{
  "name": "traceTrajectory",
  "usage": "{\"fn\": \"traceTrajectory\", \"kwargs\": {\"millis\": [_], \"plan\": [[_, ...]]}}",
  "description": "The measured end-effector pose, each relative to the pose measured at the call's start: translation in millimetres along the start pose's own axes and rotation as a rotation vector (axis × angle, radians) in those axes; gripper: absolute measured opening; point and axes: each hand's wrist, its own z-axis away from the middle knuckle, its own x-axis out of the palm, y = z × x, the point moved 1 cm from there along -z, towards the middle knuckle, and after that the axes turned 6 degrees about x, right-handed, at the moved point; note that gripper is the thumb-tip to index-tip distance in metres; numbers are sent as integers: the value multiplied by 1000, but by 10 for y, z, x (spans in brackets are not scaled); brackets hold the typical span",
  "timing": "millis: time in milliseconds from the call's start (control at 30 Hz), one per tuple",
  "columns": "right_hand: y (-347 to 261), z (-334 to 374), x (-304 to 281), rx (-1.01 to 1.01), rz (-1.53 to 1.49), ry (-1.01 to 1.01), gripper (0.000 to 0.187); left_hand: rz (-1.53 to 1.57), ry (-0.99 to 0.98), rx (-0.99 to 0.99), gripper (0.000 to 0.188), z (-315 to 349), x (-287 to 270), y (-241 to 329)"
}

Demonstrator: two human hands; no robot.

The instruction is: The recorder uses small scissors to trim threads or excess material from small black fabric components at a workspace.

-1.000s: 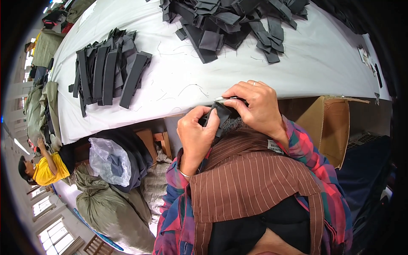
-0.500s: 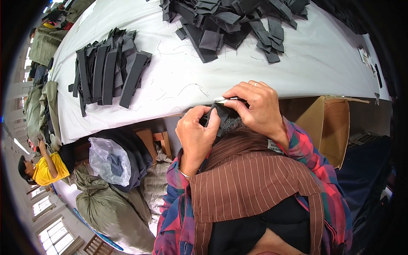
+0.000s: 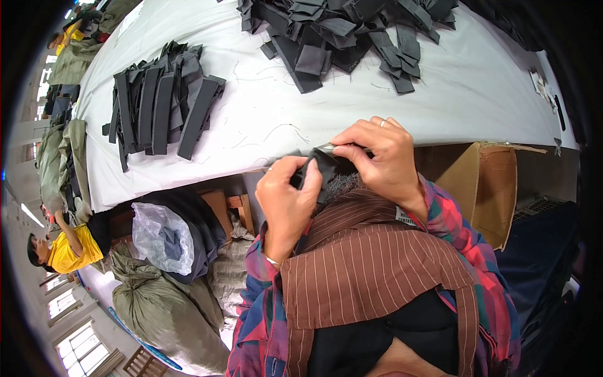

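My left hand [image 3: 286,204] pinches a small dark grey fabric piece [image 3: 325,166] between thumb and fingers, just off the table's front edge. Close beside it, my right hand [image 3: 384,157] is closed in a pinch on a thin, pale, pointed thing [image 3: 326,146], whose tip reaches toward the top corner of the fabric. Its exact kind is too small to make out. A clump of loose dark threads [image 3: 342,184] lies on my striped brown apron [image 3: 377,264], below the hands. On the table, finished-looking dark fabric strips [image 3: 164,107] lie side by side at the left.
A heap of folded dark fabric pieces [image 3: 339,31] covers the far middle of the white-covered table [image 3: 270,113]. An open cardboard box [image 3: 496,188] stands under its edge at right. Full sacks [image 3: 163,314] and a plastic bag [image 3: 162,235] are at left, with a person in yellow [image 3: 69,248] beyond.
My right hand has shifted slightly right, away from the fabric corner, and the left slightly left. The fabric has tilted a little. A second person in yellow now shows at the far upper left.
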Motion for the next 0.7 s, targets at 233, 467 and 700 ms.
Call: {"fn": "traceTrajectory", "kwargs": {"millis": [233, 467, 700], "plan": [[38, -6, -81, 350, -571, 5, 17, 346, 161, 54, 32, -131, -238, -30], [104, 151, 117, 412, -624, -202, 22, 666, 96, 46, 31, 55, 313, -687], [192, 157, 258, 312, -497, -187, 19, 780, 35, -21, 31, 36, 406, -759]]}}
